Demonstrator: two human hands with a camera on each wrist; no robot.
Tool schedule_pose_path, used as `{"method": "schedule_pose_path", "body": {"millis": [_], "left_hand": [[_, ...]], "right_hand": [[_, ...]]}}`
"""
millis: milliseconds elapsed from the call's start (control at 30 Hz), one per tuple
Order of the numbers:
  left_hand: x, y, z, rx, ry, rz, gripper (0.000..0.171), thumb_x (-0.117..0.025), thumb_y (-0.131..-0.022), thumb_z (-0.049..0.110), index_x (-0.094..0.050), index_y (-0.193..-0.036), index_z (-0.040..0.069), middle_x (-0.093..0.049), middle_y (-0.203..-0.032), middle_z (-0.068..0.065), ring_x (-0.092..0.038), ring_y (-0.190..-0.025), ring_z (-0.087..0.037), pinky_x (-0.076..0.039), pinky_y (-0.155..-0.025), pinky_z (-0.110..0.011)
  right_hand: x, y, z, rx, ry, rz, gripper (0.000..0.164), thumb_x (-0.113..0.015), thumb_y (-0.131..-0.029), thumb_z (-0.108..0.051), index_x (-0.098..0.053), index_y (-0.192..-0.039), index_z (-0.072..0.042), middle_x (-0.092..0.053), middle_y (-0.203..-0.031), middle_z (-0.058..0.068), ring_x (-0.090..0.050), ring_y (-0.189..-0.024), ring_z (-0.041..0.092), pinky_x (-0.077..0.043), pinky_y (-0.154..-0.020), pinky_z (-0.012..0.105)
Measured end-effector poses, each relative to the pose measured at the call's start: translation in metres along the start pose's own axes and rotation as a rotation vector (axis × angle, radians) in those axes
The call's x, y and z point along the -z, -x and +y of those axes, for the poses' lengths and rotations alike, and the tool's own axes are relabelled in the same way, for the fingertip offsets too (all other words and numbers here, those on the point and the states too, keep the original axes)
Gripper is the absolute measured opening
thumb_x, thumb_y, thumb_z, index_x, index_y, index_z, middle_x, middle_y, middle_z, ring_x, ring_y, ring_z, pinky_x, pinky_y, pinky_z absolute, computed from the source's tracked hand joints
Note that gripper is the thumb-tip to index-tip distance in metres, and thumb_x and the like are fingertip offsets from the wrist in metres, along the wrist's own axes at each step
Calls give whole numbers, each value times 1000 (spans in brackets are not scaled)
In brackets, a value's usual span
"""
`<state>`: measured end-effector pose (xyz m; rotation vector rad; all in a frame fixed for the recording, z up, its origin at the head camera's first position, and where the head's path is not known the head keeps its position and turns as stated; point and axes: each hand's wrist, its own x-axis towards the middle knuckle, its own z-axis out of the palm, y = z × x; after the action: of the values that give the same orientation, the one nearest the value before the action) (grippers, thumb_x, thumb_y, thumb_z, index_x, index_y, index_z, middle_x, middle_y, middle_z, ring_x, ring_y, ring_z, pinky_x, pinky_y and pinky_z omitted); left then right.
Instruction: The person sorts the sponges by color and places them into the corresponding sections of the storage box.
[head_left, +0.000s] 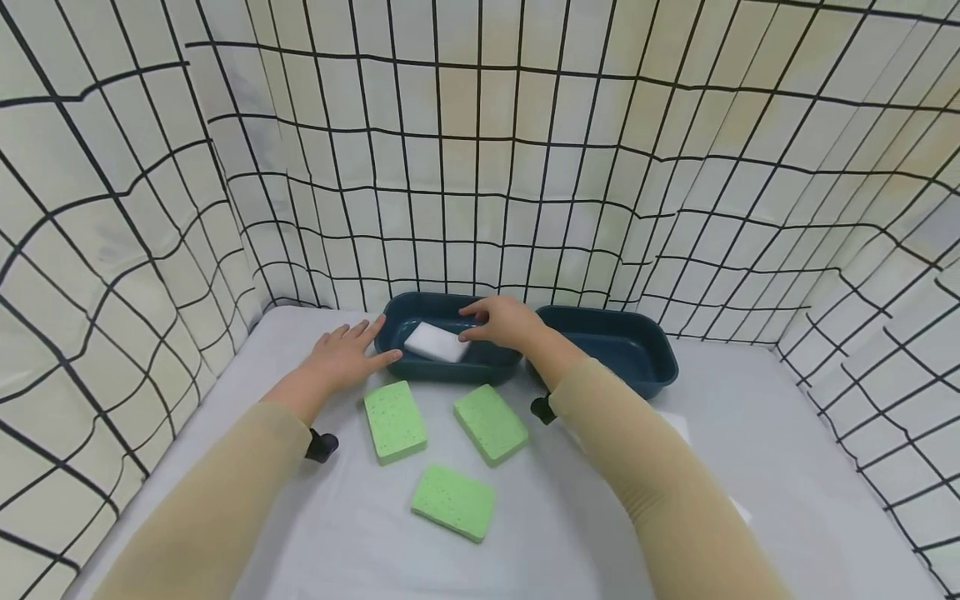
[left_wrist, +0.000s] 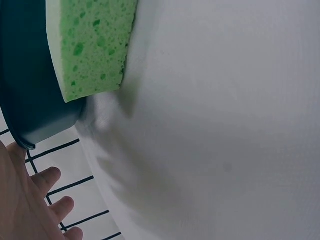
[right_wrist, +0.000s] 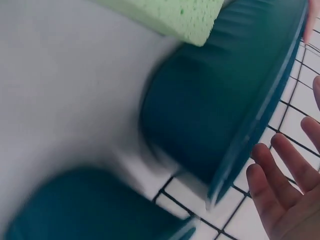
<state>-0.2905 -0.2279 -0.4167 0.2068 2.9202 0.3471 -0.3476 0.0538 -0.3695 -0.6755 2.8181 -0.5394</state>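
Observation:
A white rectangular block [head_left: 436, 342] lies inside the left dark teal bin [head_left: 457, 372]. Over that bin's right part is my right hand [head_left: 504, 322], thumb tip close to the block's right end, fingers loosely bent and gripping nothing. The right wrist view shows the fingers [right_wrist: 280, 170] of this hand apart beside the bin's rim. My left hand [head_left: 341, 358] has its fingers spread at the bin's left end, its thumb and forefinger at the rim. Just in front of the bin lie two green sponges, the left one [head_left: 395, 422] and the right one [head_left: 491, 424].
A third green sponge [head_left: 453, 502] is nearer on the white tabletop [head_left: 337, 533]. Right of the first bin stands a second teal bin [head_left: 622, 346], partly behind my right forearm. White flat pieces [head_left: 675, 425] show beside that forearm. Black wire grid [head_left: 480, 196] fences the back and sides.

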Motion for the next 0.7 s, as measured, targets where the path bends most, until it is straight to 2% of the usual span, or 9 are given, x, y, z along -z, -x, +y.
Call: {"method": "schedule_pose_path", "body": {"millis": [267, 367, 500, 700], "left_hand": [[-1, -1, 0, -19, -16, 0, 99, -26, -92, 79, -1, -160, 13, -12, -161, -26, -8, -144, -55, -4, -114, -69], [-1, -2, 0, -19, -14, -3, 98, -25, -92, 80, -1, -160, 13, -12, -162, -26, -8, -144, -55, -4, -114, -69], [1, -1, 1, -21, -9, 0, 99, -26, -92, 79, -2, -160, 12, -13, -161, -27, -8, -144, -55, -4, -114, -68], [1, 1, 2, -17, 4, -9, 97, -28, -93, 77, -2, -160, 12, -12, -161, -28, -8, -144, -55, -3, -114, -69]], "right_hand": [[23, 36, 12, -63, 48, 11, 61, -73, -84, -55, -57, -140, -37, -61, -129, -3, -59, -110, 17, -52, -88, 40], [30, 53, 20, -63, 40, 25, 63, -73, -84, -56, -57, -141, -34, -61, -131, 0, -60, -107, 17, -52, -84, 40], [34, 80, 34, -51, 9, 62, 62, -74, -85, -53, -58, -141, -31, -62, -131, 1, -60, -99, 15, -52, -77, 37], [34, 125, 59, -73, 19, 99, 60, -74, -84, -55, -60, -138, -34, -63, -126, -4, -58, -102, 16, -50, -79, 35]]}}
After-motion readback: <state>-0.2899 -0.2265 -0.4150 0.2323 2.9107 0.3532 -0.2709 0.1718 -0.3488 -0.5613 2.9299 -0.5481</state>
